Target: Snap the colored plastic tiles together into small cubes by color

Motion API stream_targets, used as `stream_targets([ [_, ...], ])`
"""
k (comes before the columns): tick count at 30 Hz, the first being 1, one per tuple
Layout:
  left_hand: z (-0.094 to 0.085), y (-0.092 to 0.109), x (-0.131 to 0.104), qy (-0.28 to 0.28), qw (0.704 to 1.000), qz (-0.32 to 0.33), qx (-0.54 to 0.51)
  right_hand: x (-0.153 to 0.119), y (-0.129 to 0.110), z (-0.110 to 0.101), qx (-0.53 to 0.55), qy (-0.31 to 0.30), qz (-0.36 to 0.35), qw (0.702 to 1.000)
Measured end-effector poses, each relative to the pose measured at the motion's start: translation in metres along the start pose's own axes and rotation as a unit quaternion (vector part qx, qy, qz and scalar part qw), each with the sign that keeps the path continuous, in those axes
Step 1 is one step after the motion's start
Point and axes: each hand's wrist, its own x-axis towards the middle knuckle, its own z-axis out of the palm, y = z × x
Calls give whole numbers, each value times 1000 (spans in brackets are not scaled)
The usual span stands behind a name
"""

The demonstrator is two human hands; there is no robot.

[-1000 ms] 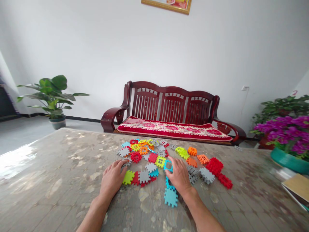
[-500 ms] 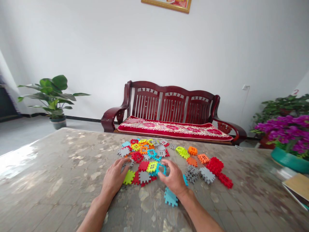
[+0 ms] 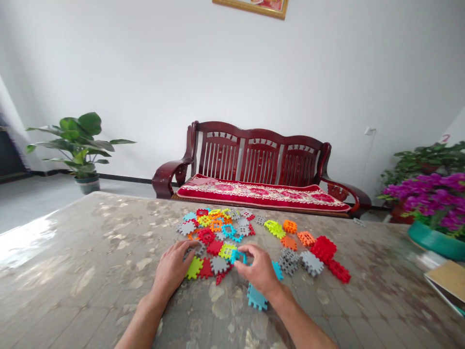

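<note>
My left hand (image 3: pixel 173 265) is at the left end of a row of toothed interlocking tiles, its thumb and fingers around a grey tile (image 3: pixel 199 249), partly hidden. Beside its thumb lies a lime-green tile (image 3: pixel 195 267). My right hand (image 3: pixel 260 268) pinches a blue window-frame tile (image 3: pixel 238 257) by its right side. This blue tile touches a yellow window tile (image 3: pixel 227 251), with a red tile (image 3: pixel 214 247) to its left. Nearer me are another red tile (image 3: pixel 206 268) and a solid grey tile (image 3: pixel 219 265). A light-blue tile (image 3: pixel 256 296) lies below my right wrist.
A mixed tile pile (image 3: pixel 217 225) lies beyond my hands. Grey window tiles (image 3: pixel 289 261) and red tiles (image 3: pixel 324 249) sit to the right on the patterned table (image 3: pixel 90 291). A teal flower pot (image 3: pixel 436 241) stands at the far right, with a wooden bench (image 3: pixel 259 160) behind.
The blue window-frame tile has shifted slightly left and towards me with my right hand. The red and grey tiles between my hands have moved a little. My left hand stays nearly in place.
</note>
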Motion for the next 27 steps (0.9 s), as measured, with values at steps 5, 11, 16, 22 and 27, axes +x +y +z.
stream_targets([
  [5,-1,1,-1,0,1000,-2,-1,3,5,8,172,-22,92,981],
  [11,-3,3,-1,-3,1000,-2,-2,7,12,-2,114,41,68,990],
  [16,-2,3,-1,-2,1000,-3,-2,9,21,-11,31,67,56,996],
  [22,0,-1,0,5,1000,5,-3,13,33,-17,-25,76,40,996],
  [27,1,-1,0,11,1000,7,-3,14,41,-25,-114,82,45,989],
])
